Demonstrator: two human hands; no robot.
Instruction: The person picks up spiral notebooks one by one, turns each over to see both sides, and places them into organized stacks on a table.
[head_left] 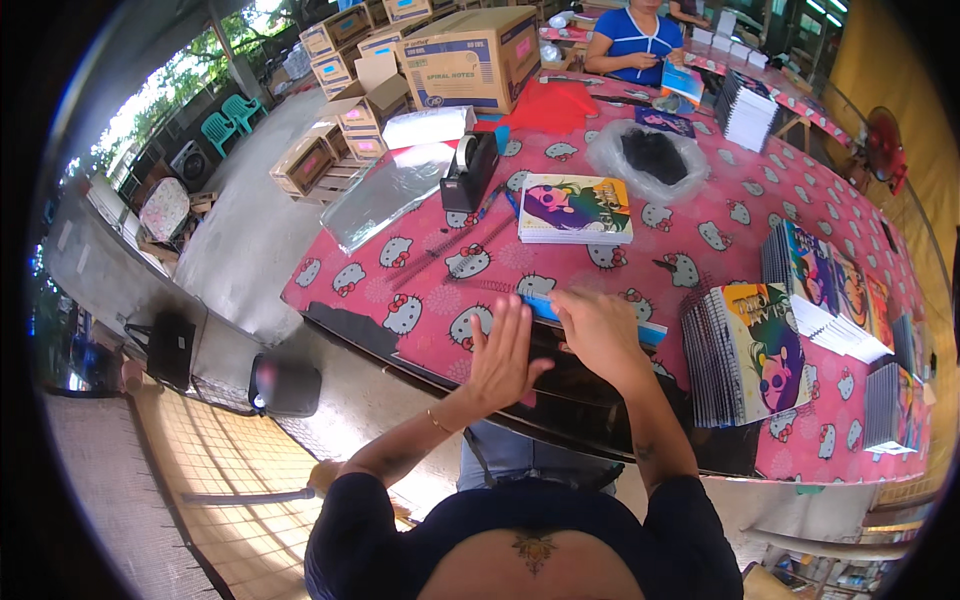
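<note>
Along the left edge of the pink patterned table [700, 262] lie a clear plastic sheet [385, 208] and a black tape dispenser [463, 190], with a crumpled red sheet [552, 104] nearer the far left corner, just beside a large cardboard box [468, 62]. Beyond the far edge sits a person in a blue top [622, 45]. Two green plastic chairs [230, 122] stand well off the left edge, a red fan [884, 143] past the right.

A dark navy top [530, 500] has short sleeves and a scooped neckline framing a flower-like tattoo [533, 550]. Beyond the top's left sleeve, a slim gold-toned bracelet [437, 422] circles the left hand's [503, 352] wrist; beyond its right sleeve, a small dark forearm tattoo [645, 451]. Pale blue jeans [535, 458] show past the top's front.
</note>
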